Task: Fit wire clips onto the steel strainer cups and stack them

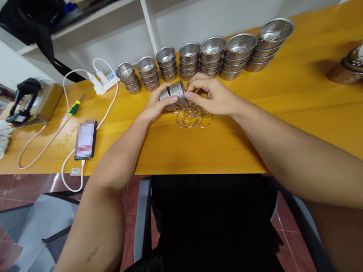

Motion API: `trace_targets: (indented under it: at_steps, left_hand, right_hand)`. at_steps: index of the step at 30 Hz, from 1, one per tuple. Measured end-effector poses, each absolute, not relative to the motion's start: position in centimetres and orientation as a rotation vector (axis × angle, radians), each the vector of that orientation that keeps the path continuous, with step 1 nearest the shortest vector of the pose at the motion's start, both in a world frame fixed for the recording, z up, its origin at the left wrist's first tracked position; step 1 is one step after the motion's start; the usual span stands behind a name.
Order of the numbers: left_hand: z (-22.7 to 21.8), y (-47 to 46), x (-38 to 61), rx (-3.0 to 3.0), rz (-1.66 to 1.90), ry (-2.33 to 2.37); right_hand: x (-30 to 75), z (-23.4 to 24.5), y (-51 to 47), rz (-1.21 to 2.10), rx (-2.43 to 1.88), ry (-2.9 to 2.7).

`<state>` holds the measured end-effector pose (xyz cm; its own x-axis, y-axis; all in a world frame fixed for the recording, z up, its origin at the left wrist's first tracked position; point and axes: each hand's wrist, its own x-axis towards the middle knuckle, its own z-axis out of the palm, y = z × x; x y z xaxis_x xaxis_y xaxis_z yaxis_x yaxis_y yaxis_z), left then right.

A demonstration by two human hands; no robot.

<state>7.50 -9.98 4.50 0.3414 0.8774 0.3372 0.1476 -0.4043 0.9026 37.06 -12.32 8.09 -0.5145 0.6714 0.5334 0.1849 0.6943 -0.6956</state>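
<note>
My left hand (156, 104) is wrapped round a small perforated metal cup (177, 90), which lies tilted on its side just above the table. At the cup's right end, the thumb and fingers of my right hand (209, 95) are pinched together. Whatever they hold is too small to make out; it may be wire. Under both hands lies a loose tangle of thin wire rings (194, 116) on the yellow table (199, 151). Behind them stands a row of stacked perforated cups, among them a stack (188, 59) close to my hands.
A phone (85, 139) on a white cable, a yellow-green screwdriver (74, 106) and a power strip (105, 84) lie to the left. Small yellow rings (67, 136) are scattered near the phone. Larger perforated bowls (353, 69) stand at the right. A box (47, 102) sits far left.
</note>
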Motion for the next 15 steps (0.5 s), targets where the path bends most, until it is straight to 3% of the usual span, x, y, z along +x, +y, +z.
trace_targets:
  at_steps: [4, 15]
  left_hand:
    - [5.5, -10.5, 7.9, 1.559, 1.08, 0.904]
    - [4.8, -9.6, 7.6, 1.649, 1.074, 0.811]
  right_hand:
    - [36.7, 7.7, -12.1, 0.789, -0.614, -2.061]
    - [35.9, 8.0, -12.7, 1.011, -0.552, -1.966]
